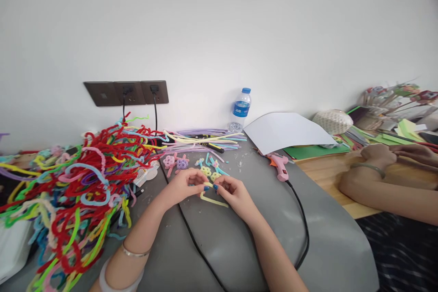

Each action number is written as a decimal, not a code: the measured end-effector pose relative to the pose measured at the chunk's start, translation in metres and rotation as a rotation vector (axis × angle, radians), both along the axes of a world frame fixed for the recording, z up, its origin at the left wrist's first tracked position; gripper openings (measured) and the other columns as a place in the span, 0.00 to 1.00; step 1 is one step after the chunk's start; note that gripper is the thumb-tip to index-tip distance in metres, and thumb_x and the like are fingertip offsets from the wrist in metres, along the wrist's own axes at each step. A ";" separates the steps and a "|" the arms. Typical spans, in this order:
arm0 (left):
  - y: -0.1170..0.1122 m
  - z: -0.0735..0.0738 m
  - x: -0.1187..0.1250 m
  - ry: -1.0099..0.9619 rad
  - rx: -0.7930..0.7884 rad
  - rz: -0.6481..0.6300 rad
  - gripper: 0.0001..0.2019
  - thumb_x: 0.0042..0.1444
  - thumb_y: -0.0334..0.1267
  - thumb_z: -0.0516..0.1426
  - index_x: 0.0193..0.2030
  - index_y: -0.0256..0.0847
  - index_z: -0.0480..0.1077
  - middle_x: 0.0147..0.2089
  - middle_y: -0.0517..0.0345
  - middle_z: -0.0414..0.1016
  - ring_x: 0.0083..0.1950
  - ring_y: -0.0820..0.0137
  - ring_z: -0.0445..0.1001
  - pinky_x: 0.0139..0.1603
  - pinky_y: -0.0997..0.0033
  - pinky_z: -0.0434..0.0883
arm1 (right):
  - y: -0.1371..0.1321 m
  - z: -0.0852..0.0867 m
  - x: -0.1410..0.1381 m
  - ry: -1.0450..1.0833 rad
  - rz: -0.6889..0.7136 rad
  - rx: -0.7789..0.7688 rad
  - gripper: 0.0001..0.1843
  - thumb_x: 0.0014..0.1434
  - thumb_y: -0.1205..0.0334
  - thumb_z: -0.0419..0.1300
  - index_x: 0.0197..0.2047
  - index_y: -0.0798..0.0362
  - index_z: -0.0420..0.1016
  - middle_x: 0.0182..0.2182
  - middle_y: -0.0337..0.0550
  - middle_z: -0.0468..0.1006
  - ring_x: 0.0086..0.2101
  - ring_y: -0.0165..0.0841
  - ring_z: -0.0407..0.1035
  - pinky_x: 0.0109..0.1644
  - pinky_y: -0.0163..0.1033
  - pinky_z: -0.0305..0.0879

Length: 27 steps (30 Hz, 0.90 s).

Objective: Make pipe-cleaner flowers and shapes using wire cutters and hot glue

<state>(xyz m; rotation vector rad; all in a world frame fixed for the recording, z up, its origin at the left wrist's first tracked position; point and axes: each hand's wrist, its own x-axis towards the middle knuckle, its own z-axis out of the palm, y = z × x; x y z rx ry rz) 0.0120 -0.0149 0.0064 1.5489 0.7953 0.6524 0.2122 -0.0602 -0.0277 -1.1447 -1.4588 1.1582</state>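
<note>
Both of my hands meet over the grey table point(236, 246), fingertips pinched on one pale yellow pipe cleaner point(215, 200). My left hand point(185, 185) grips it between thumb and finger; my right hand point(234, 193) pinches it close beside. A bent length of it hangs below the fingers toward the right. Just beyond the fingertips lie yellow pipe-cleaner flowers point(205, 171) with blue pieces. To their left are a pink flower point(169, 161) and a purple flower point(182, 164), also made of pipe cleaner.
A tangled heap of coloured pipe cleaners point(85, 182) covers the left side. Straight pipe cleaners point(201, 137) lie along the wall near a water bottle point(241, 109). A pink glue gun point(280, 166) rests right, its black cord trailing forward. Another person's arm point(376, 191) is at the right.
</note>
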 end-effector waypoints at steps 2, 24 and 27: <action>0.000 -0.001 -0.001 0.005 -0.042 0.000 0.13 0.52 0.43 0.65 0.38 0.35 0.75 0.35 0.56 0.76 0.32 0.72 0.74 0.36 0.72 0.72 | 0.000 0.000 0.000 0.005 -0.008 0.013 0.12 0.59 0.52 0.61 0.32 0.53 0.73 0.27 0.38 0.71 0.29 0.31 0.63 0.34 0.36 0.58; -0.001 0.001 0.002 -0.026 -0.164 0.152 0.15 0.46 0.45 0.68 0.32 0.35 0.73 0.27 0.60 0.76 0.30 0.73 0.75 0.32 0.75 0.73 | -0.002 -0.005 0.004 0.190 -0.227 0.022 0.18 0.56 0.44 0.65 0.36 0.52 0.76 0.28 0.41 0.78 0.24 0.30 0.63 0.28 0.35 0.61; -0.002 0.001 0.003 -0.028 -0.177 0.156 0.16 0.46 0.45 0.68 0.33 0.35 0.73 0.28 0.59 0.76 0.30 0.73 0.76 0.31 0.75 0.74 | -0.001 -0.005 0.004 0.211 -0.236 0.010 0.18 0.55 0.44 0.66 0.36 0.51 0.75 0.28 0.41 0.78 0.24 0.30 0.64 0.29 0.35 0.62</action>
